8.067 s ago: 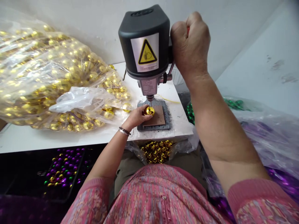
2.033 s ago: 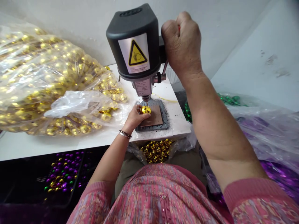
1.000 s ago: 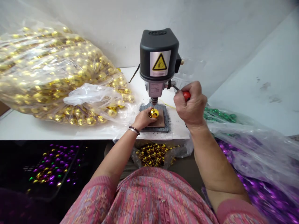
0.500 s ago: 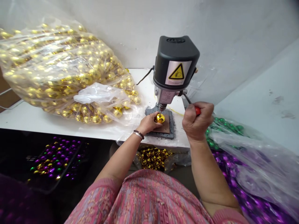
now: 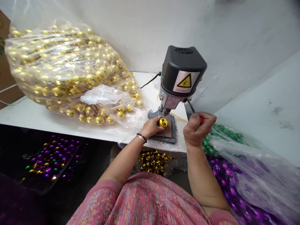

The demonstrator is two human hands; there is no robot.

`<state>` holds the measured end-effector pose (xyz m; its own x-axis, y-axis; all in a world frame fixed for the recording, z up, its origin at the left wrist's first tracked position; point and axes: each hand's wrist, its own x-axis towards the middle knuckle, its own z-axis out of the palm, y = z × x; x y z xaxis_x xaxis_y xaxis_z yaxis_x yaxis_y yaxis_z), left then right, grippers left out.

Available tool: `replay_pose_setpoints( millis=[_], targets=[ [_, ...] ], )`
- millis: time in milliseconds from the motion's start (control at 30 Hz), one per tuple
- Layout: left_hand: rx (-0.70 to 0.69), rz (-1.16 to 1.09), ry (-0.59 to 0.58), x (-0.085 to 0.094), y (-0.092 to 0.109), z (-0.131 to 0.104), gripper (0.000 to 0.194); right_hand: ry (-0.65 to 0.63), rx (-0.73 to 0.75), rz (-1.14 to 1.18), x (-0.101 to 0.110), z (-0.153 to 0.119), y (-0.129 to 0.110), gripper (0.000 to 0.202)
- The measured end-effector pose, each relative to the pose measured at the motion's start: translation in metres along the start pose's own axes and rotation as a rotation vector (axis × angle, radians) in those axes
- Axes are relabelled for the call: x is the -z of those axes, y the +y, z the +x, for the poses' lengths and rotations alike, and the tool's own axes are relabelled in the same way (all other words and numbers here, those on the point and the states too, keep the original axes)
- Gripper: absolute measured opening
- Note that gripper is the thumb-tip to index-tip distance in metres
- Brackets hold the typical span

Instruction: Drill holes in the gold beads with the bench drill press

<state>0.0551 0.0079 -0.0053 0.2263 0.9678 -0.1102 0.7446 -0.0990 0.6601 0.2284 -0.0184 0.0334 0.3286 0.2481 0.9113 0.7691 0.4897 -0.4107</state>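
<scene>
Under the chuck of a small black bench drill press (image 5: 184,68), my left hand (image 5: 151,126) pinches a shiny gold faceted ball (image 5: 162,122) between thumb and fingers. The ball rests over a brown board (image 5: 167,131) on the drill's grey base (image 5: 173,137). My right hand (image 5: 198,128) is closed round the red-knobbed feed lever (image 5: 201,119) at the drill's right side; most of the knob is hidden by the fingers. Where the bit meets the ball is too small to make out.
A big clear bag of gold balls (image 5: 70,75) fills the left of the white table (image 5: 93,132). Below the front edge are loose gold pieces (image 5: 154,161). Green balls (image 5: 217,137) and purple balls (image 5: 225,181) lie bagged at right. A dark crate with mixed balls (image 5: 50,159) stands lower left.
The whole view has shifted, so the drill and bag appear lower and further right. My right hand has lowered slightly relative to the drill; both hands keep their grips.
</scene>
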Motion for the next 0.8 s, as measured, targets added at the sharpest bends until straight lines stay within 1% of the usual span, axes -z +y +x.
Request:
replay_pose_setpoints(
  millis=[133, 200, 300, 433, 500, 567, 800],
  targets=[
    [-0.002, -0.003, 0.002, 0.001, 0.001, 0.0, 0.076, -0.004, -0.026, 0.029, 0.0, -0.006, -0.003, 0.032],
    [-0.003, -0.019, 0.0, 0.0, 0.0, 0.0, 0.075, 0.004, -0.046, 0.038, -0.001, 0.001, -0.007, 0.034],
    [-0.013, -0.08, 0.003, -0.003, -0.004, 0.001, 0.077, 0.008, -0.087, 0.04, -0.002, 0.028, -0.014, 0.038],
    [-0.126, -0.201, 0.031, -0.008, -0.013, -0.003, 0.076, -0.057, -0.132, 0.037, -0.006, 0.07, -0.02, 0.036],
    [-0.166, -0.248, 0.048, -0.009, -0.017, -0.01, 0.075, -0.111, -0.153, 0.047, -0.007, 0.081, -0.021, 0.034],
    [-0.191, -0.279, 0.055, -0.008, -0.019, -0.019, 0.073, -0.144, -0.164, 0.067, -0.006, 0.084, -0.021, 0.032],
    [-0.249, -0.291, 0.011, 0.001, -0.021, -0.061, 0.073, -0.129, -0.151, 0.071, -0.007, 0.079, -0.021, 0.028]
  ],
)
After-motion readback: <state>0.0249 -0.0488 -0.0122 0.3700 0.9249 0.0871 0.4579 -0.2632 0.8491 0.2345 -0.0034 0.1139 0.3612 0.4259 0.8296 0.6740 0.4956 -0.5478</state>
